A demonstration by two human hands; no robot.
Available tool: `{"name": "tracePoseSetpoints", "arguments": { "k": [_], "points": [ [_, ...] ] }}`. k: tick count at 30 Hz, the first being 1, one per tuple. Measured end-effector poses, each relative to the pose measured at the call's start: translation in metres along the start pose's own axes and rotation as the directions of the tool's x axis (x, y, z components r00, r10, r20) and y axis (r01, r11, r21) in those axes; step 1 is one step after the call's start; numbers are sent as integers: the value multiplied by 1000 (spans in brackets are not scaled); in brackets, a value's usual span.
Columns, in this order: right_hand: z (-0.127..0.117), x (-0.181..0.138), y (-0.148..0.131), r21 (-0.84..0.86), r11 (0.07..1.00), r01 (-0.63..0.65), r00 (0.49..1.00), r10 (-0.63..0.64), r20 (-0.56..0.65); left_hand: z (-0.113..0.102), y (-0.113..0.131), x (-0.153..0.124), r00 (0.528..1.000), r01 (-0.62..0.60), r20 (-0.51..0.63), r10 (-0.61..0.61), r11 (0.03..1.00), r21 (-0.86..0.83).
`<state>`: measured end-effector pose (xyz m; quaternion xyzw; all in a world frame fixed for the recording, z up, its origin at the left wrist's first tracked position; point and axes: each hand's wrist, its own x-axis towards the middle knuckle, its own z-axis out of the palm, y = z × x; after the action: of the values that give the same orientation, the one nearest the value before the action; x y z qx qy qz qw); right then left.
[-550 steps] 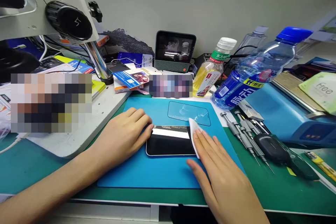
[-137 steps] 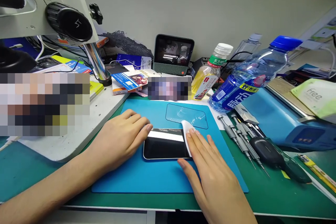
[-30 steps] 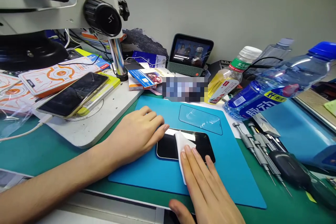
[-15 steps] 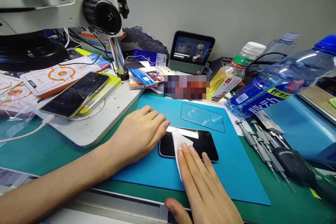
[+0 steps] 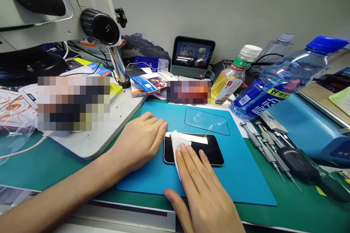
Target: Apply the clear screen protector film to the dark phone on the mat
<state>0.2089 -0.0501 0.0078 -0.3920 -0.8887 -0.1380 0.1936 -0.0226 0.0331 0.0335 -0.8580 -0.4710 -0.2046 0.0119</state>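
Observation:
A black phone (image 5: pixel 207 151) lies screen up on a blue mat (image 5: pixel 240 178). My left hand (image 5: pixel 139 143) rests beside the phone's left end, fingers curled against its edge. My right hand (image 5: pixel 199 185) lies flat with fingers stretched out, pressing a white wipe (image 5: pixel 177 142) onto the left part of the screen. A clear glass screen protector (image 5: pixel 207 121) lies on the mat just behind the phone.
A microscope (image 5: pixel 54 11) on a white base (image 5: pixel 109 131) stands at left. Screwdrivers (image 5: pixel 262 145) and a black case (image 5: pixel 296 160) lie at right. A blue water bottle (image 5: pixel 279 80), a yellow liquid bottle (image 5: pixel 231 80) and a small display (image 5: pixel 193 56) stand behind.
My right hand has slid the white wipe leftward across the phone screen, from its right end to near its left end. My left hand has stayed at the phone's left edge.

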Motion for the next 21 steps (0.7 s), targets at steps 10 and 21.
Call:
{"name": "tracePoseSetpoints", "arguments": {
  "k": [10, 21],
  "points": [
    [6, 41, -5, 106, 988, -114, 993, 109, 55, -1, 1, -3, 998, 17, -65, -17, 1000, -7],
    [9, 10, -13, 89, 996, 21, 999, -19, -29, 0, 1, -3, 988, 121, -92, -126, 991, -62]
  ]
}}
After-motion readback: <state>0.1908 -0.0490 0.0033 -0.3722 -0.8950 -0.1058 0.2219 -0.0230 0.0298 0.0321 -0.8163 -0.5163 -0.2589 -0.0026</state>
